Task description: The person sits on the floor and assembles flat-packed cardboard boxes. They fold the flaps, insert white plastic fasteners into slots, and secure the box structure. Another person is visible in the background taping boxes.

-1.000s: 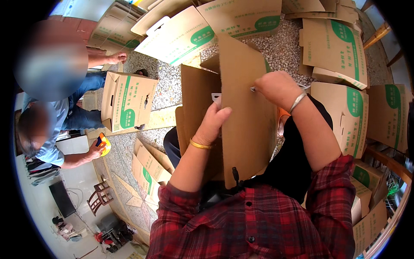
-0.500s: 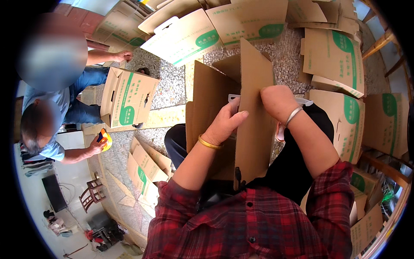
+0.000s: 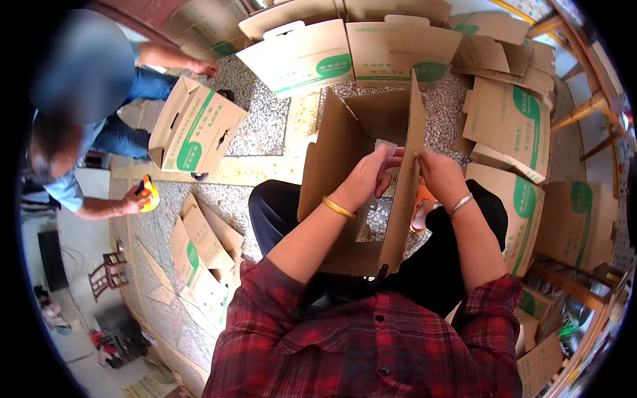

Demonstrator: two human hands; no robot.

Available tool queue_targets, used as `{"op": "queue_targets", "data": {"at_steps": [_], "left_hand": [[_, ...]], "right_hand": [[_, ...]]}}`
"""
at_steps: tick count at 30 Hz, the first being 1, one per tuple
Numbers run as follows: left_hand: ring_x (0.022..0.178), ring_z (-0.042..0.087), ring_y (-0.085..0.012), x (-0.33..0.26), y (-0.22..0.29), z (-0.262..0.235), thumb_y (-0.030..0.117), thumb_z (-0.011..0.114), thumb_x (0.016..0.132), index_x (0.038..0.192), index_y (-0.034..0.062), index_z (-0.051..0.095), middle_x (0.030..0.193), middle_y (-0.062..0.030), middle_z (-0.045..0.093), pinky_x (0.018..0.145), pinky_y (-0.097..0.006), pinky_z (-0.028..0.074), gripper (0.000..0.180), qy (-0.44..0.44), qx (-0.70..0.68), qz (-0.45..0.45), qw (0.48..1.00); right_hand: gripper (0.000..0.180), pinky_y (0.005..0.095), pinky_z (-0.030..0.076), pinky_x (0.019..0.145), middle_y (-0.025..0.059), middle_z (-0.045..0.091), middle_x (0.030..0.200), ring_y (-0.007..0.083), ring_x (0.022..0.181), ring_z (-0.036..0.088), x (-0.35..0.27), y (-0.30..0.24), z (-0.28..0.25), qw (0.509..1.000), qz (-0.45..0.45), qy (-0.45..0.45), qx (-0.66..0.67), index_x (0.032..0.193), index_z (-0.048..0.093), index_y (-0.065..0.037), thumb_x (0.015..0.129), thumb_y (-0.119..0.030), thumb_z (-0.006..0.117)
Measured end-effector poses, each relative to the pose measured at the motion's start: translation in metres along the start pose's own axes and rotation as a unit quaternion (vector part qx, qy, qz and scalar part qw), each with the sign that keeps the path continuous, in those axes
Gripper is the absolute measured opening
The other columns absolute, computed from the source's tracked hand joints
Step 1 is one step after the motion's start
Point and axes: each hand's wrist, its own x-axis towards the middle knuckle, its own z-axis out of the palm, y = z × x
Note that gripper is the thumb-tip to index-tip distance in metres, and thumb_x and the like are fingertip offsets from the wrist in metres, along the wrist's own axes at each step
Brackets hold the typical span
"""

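An upright, open-topped cardboard box (image 3: 325, 159) stands between my knees, its inside showing. My left hand (image 3: 369, 174), with a gold bangle at the wrist, reaches into it, fingers bent toward the right wall. A small whitish plastic piece (image 3: 386, 143) shows at those fingertips. Outside the same right wall (image 3: 402, 199) is my right hand (image 3: 443, 178), with a silver bangle. Its fingertips are pinched together against the cardboard, level with the left fingers. What lies between them is hidden.
At the left, a co-worker's hand (image 3: 138, 199) holds a yellow tape dispenser (image 3: 150, 194) near a standing carton (image 3: 199, 129). Open cartons (image 3: 308, 58) line the far side; more cartons (image 3: 507, 126) stand at the right. Partly folded cardboard (image 3: 202, 249) lies left. A wooden chair (image 3: 584, 109) stands far right.
My left hand has gone deeper into the box. The right hand has turned, its fingertips now at the wall's outside. The white piece by my right wrist is out of sight.
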Motion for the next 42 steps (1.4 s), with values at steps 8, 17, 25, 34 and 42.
{"op": "queue_targets", "data": {"at_steps": [8, 17, 25, 34, 42], "left_hand": [[0.053, 0.053, -0.0118, 0.043, -0.046, -0.012, 0.021, 0.044, 0.092, 0.114, 0.0009, 0.052, 0.075, -0.0073, 0.061, 0.051, -0.025, 0.044, 0.031, 0.167, 0.124, 0.021, 0.978], [0.074, 0.063, -0.0164, 0.05, -0.053, -0.012, 0.011, 0.048, 0.088, 0.108, 0.0014, 0.06, 0.078, -0.01, 0.066, 0.073, -0.029, 0.047, 0.025, 0.091, 0.17, 0.049, 0.98], [0.09, 0.062, -0.025, 0.074, -0.076, -0.025, 0.008, 0.05, 0.084, 0.107, -0.0001, 0.06, 0.096, -0.0158, 0.064, 0.078, -0.032, 0.047, 0.026, 0.084, 0.281, 0.133, 0.947], [0.092, 0.059, -0.0338, 0.074, -0.049, -0.024, 0.012, 0.049, 0.082, 0.099, 0.0024, 0.063, 0.095, -0.0202, 0.062, 0.079, -0.037, 0.047, 0.024, 0.069, 0.32, 0.109, 0.939], [0.092, 0.058, -0.0345, 0.069, -0.039, -0.023, 0.015, 0.049, 0.081, 0.096, 0.0065, 0.064, 0.095, -0.0173, 0.062, 0.08, -0.04, 0.047, 0.023, 0.062, 0.387, 0.086, 0.916]], "right_hand": [[0.016, 0.0341, 0.049, 0.061, 0.0157, 0.062, 0.074, 0.0265, 0.068, 0.063, -0.014, 0.012, 0.006, 0.992, -0.001, -0.006, 0.124, 0.098, 0.059, -0.004, 0.086, -0.012, 0.053], [0.015, 0.0253, 0.045, 0.054, 0.0049, 0.057, 0.066, 0.0123, 0.057, 0.054, -0.011, 0.024, 0.0, 0.982, 0.046, -0.065, 0.17, 0.099, 0.059, -0.003, 0.086, -0.006, 0.053], [0.014, 0.0264, 0.046, 0.058, 0.0077, 0.059, 0.069, 0.015, 0.061, 0.058, 0.003, 0.023, 0.004, 0.99, 0.017, -0.06, 0.13, 0.098, 0.06, -0.003, 0.085, -0.005, 0.054], [0.016, 0.0289, 0.048, 0.063, 0.0116, 0.06, 0.073, 0.0198, 0.066, 0.061, 0.013, 0.022, 0.0, 0.994, -0.018, -0.057, 0.089, 0.098, 0.06, -0.003, 0.082, -0.003, 0.055], [0.018, 0.0298, 0.048, 0.062, 0.0131, 0.061, 0.074, 0.0216, 0.067, 0.062, 0.014, 0.02, -0.002, 0.997, -0.041, -0.041, 0.054, 0.099, 0.06, -0.003, 0.081, -0.003, 0.055]]}}
